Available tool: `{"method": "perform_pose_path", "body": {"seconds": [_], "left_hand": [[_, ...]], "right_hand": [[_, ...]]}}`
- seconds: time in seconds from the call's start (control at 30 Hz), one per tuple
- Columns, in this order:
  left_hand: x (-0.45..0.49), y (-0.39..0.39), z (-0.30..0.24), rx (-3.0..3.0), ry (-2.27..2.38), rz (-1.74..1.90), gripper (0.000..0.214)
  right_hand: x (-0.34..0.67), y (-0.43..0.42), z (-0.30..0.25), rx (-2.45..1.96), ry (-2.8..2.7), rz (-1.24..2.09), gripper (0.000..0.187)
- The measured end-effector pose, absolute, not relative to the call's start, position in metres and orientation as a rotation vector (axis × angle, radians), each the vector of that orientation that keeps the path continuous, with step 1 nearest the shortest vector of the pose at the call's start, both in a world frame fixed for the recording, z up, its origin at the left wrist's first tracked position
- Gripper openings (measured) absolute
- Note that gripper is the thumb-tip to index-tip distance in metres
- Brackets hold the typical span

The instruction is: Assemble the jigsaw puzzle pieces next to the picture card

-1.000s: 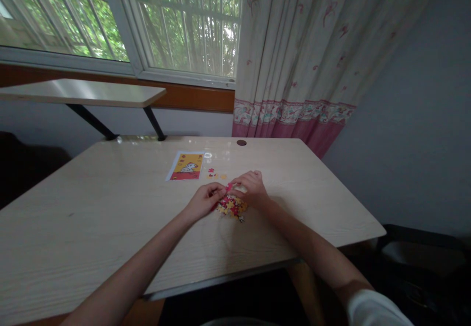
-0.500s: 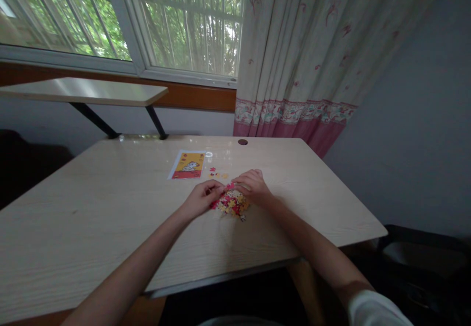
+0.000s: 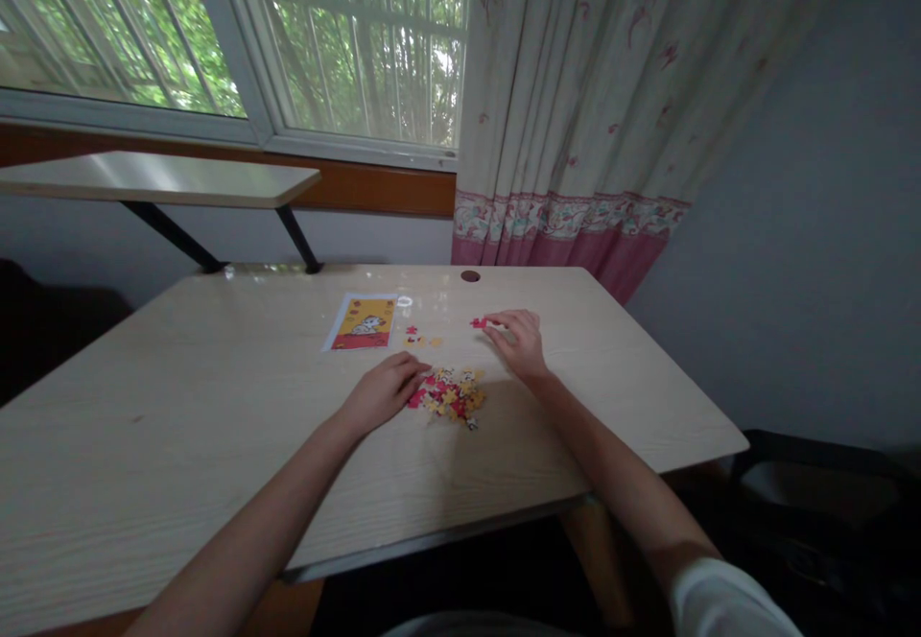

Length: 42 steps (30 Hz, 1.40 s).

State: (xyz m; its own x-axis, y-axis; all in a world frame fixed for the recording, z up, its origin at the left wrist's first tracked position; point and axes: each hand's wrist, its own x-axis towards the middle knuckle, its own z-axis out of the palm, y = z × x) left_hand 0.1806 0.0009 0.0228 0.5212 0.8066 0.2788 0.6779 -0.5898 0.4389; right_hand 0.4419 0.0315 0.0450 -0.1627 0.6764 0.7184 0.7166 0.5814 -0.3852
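A heap of small red, yellow and white jigsaw puzzle pieces (image 3: 452, 397) lies on the table in front of me. My left hand (image 3: 387, 390) rests at the heap's left edge, fingers curled and close together; whatever may be between the fingertips is hidden. Beyond the heap, to the right, my right hand (image 3: 519, 342) pinches a red puzzle piece (image 3: 479, 323) between thumb and fingers, close above the tabletop. A few loose pieces, one red (image 3: 412, 330) and some yellow (image 3: 415, 341), lie apart behind the heap. Left of them is a picture card (image 3: 364, 321) with a white animal on yellow and red.
The pale wooden table (image 3: 237, 407) has a round cable hole (image 3: 470, 276) near its back edge. A raised shelf (image 3: 165, 176) on black legs stands at the back left. Behind are a window and a patterned curtain (image 3: 561, 138); a dark chair (image 3: 813, 469) is at the right.
My right hand has moved from the heap away toward the back right, carrying a red puzzle piece. My left hand has shifted slightly left and stays by the heap.
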Motion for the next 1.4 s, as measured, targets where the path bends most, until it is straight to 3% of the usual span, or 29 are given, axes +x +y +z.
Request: {"method": "perform_pose_path", "body": {"seconds": [0.33, 0.7, 1.13, 1.4], "left_hand": [[0.181, 0.002, 0.02, 2.495, 1.266, 0.676, 0.026], [0.181, 0.001, 0.024, 2.52, 1.269, 0.647, 0.028], [0.185, 0.0, 0.029, 2.479, 1.283, 0.644, 0.032], [0.192, 0.0, 0.031, 2.268, 1.345, 0.881, 0.027]], "right_hand": [[0.436, 0.032, 0.046, -1.13, -1.847, 0.039, 0.015], [0.395, 0.102, 0.024, -1.463, -2.018, 0.582, 0.023], [0.368, 0.111, 0.031, -1.534, -2.183, 0.613, 0.026], [0.409, 0.061, 0.04, -1.202, -2.314, 0.389, 0.021]]}}
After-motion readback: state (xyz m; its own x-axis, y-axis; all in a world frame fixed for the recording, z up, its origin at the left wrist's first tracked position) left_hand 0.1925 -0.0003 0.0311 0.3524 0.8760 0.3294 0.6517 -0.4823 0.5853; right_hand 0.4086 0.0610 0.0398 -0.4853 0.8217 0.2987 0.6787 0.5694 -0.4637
